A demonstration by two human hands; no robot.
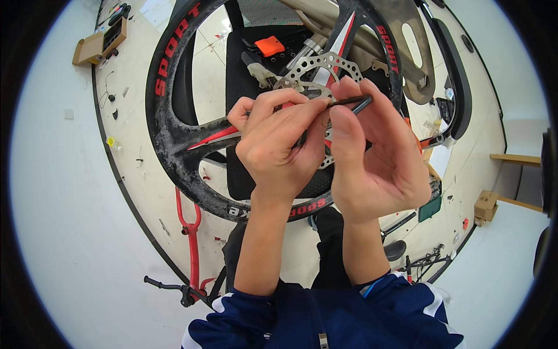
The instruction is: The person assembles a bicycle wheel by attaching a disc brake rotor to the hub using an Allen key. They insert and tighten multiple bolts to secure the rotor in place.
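A thin black L-shaped tool, apparently a hex key [361,104], is held over the hub area of a black wheel [168,125] with red markings. My left hand [282,136] is closed on its long part, fingers curled and partly hiding it. The thumb and curved fingers of my right hand [381,151] close around the bent end. Just beyond my fingertips lies a silver brake disc [317,63] with drilled holes, fixed at the wheel's centre. My hands cover much of the hub and the disc's near side.
Under the wheel stands a black seat [235,75] bearing an orange piece [269,46] and metal parts. A red bicycle frame [193,250] is on the floor at lower left. An opened cardboard box [90,49] sits far left, a smaller box [486,205] at right.
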